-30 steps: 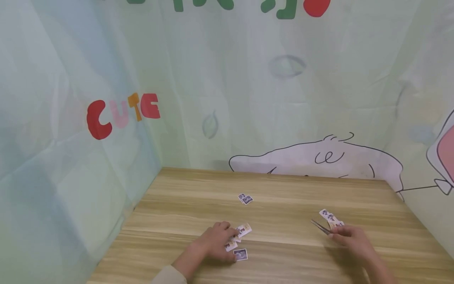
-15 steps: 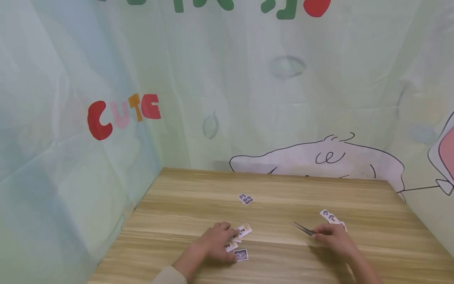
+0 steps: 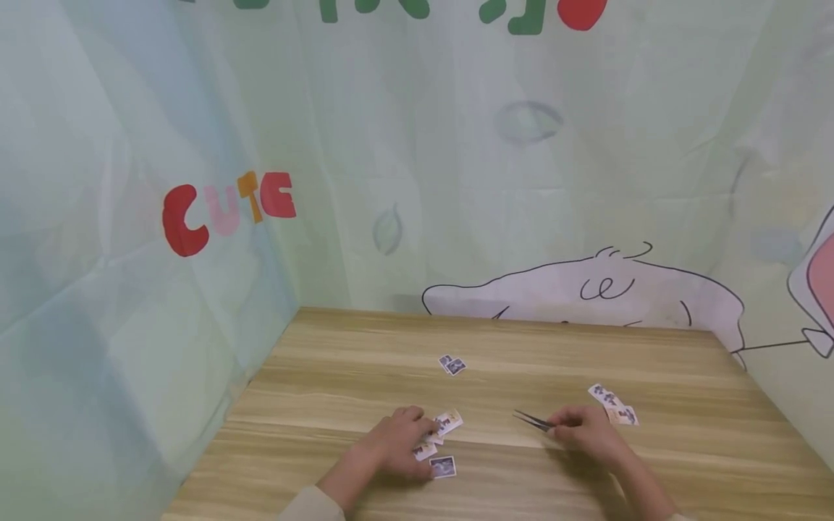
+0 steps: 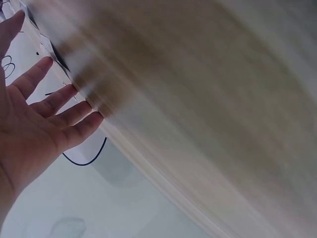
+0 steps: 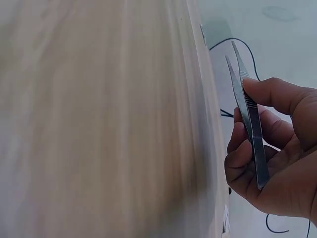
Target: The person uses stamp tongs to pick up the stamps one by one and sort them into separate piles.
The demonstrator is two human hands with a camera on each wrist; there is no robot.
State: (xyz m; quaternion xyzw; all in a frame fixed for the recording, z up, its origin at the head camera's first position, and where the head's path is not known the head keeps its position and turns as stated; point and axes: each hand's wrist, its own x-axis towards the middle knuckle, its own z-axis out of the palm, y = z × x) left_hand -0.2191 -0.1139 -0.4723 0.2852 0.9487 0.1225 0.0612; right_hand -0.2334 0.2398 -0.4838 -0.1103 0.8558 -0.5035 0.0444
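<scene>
My right hand (image 3: 586, 434) holds metal tweezers (image 3: 533, 420) above the table, pinched between thumb and curled fingers. In the right wrist view the tweezers' tips (image 5: 231, 53) stand slightly apart with nothing between them. My left hand (image 3: 399, 443) rests its outstretched fingers on or beside several small, stamp-like picture cards (image 3: 449, 421), partly covering them. A dark, white-bordered stamp-like card (image 3: 443, 467) lies by the left thumb. From the left wrist, the fingers (image 4: 79, 131) appear spread, their tips at the tabletop.
Two overlapping dark stamp-like cards (image 3: 456, 367) lie farther back on the wooden table (image 3: 339, 362). At the right, beyond my right hand, several more light cards (image 3: 623, 415) overlap in a row. A printed cloth (image 3: 456, 181) rises behind the table and along its left side.
My right hand has moved left with the tweezers, away from the right-hand cards, which now show fully. My left hand and the cards near it stay put.
</scene>
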